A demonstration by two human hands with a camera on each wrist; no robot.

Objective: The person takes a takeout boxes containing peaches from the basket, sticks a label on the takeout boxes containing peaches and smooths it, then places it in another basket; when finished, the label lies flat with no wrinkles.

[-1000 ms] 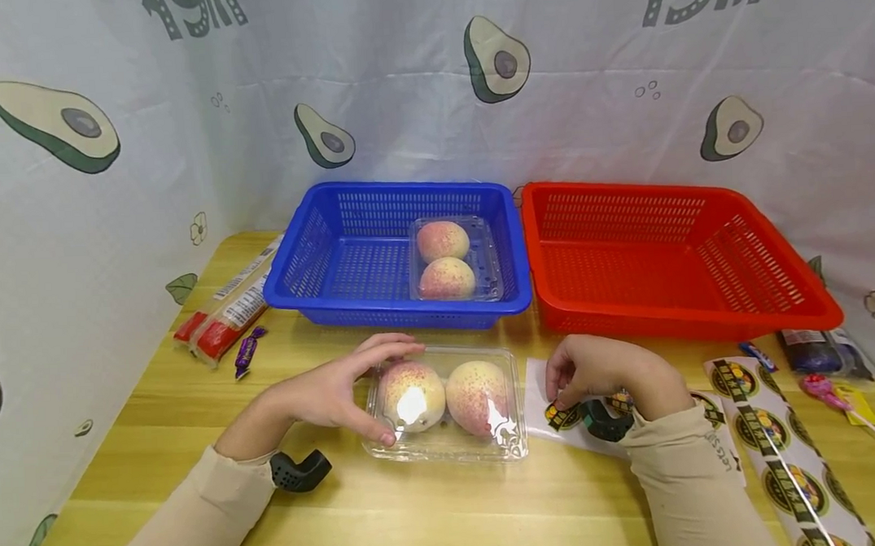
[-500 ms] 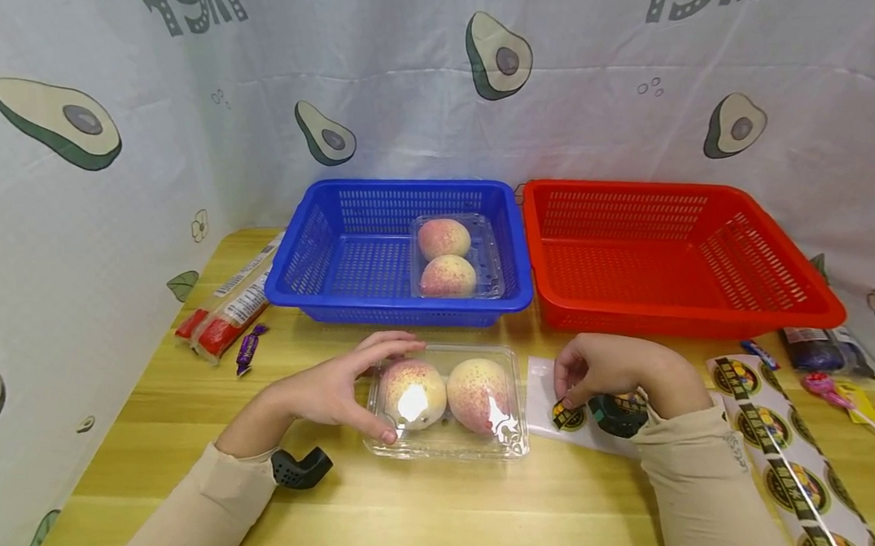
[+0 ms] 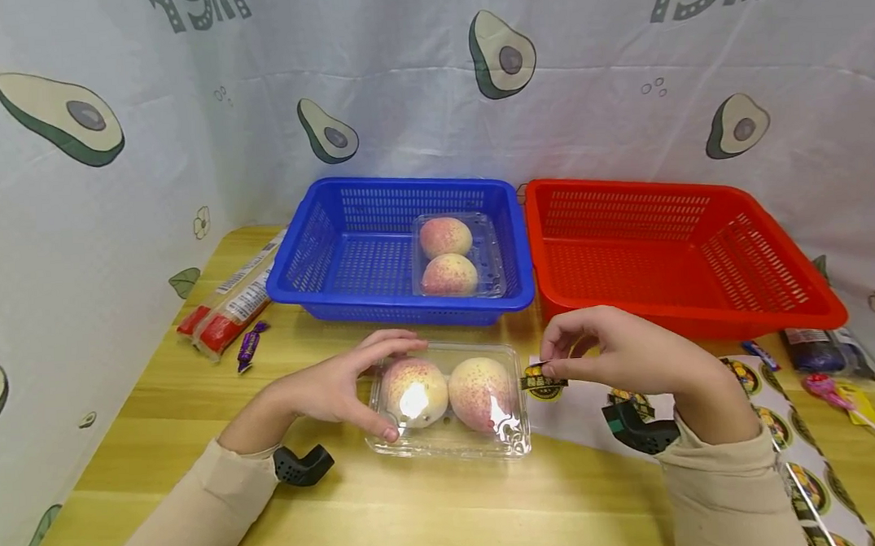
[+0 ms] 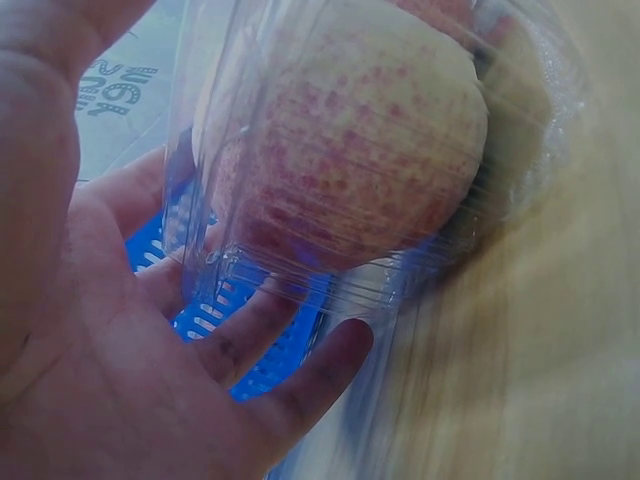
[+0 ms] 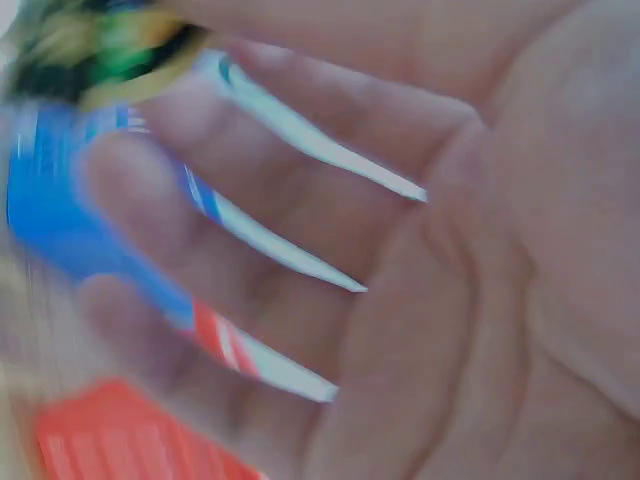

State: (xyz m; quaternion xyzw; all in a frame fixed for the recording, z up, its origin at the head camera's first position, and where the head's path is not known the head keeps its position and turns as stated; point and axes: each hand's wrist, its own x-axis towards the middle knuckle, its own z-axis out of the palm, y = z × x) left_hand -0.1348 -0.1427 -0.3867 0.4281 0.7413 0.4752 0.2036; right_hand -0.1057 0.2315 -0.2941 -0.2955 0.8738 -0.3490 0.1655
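Note:
A clear plastic clamshell box (image 3: 456, 447) lies on the table with two peaches (image 3: 415, 393) inside. My left hand (image 3: 336, 389) holds its left end, thumb along the front and fingers at the back; the left wrist view shows the fingers (image 4: 235, 345) against the plastic beside one peach (image 4: 360, 140). Between thumb and fingertips, my right hand (image 3: 624, 350) pinches a round black-and-gold sticker (image 3: 543, 386) just right of the box. That sticker (image 5: 100, 50) is blurred in the right wrist view. Under the right hand lies a white sticker sheet (image 3: 583, 413).
Behind stand a blue basket (image 3: 402, 311), with another box of peaches (image 3: 447, 256) in it, and a red basket (image 3: 689, 319). Red-ended packets (image 3: 227, 315) and a purple candy (image 3: 251, 346) lie left. More stickers (image 3: 806, 485) and a pink lollipop (image 3: 827, 390) lie right.
My right hand has peeled the sticker off the sheet, lifted it and brought it left to the box's right edge. The left hand and the box stay in place.

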